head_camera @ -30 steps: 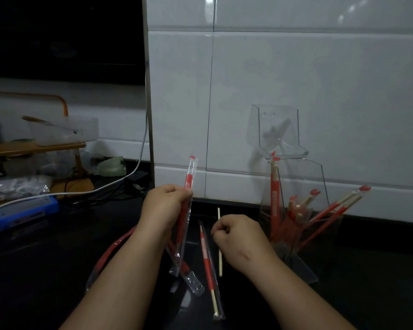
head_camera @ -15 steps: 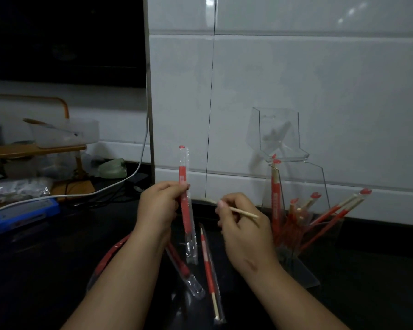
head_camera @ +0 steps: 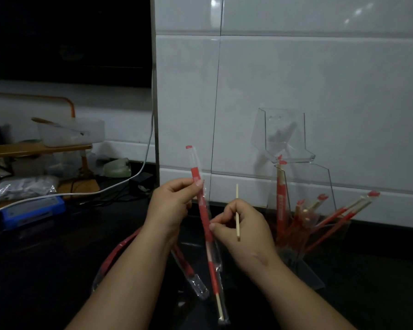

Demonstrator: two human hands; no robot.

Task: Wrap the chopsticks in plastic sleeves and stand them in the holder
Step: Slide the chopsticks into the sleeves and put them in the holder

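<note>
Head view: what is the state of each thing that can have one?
Red-and-clear plastic sleeve, held nearly upright by left hand.
Thin pale wooden stick, bare, pinched by right hand.
Clear acrylic holder, upright, partly filled with red wrapped chopsticks.
Sleeved chopstick, lying flat on black counter.

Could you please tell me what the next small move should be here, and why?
Probably swing the thin pale wooden stick to the open end of the red-and-clear plastic sleeve and start sliding it in. The right hand pinches the stick upright, unwrapped, beside the sleeve, which the left hand grips in its upper part. Which end is open I cannot tell.
</note>
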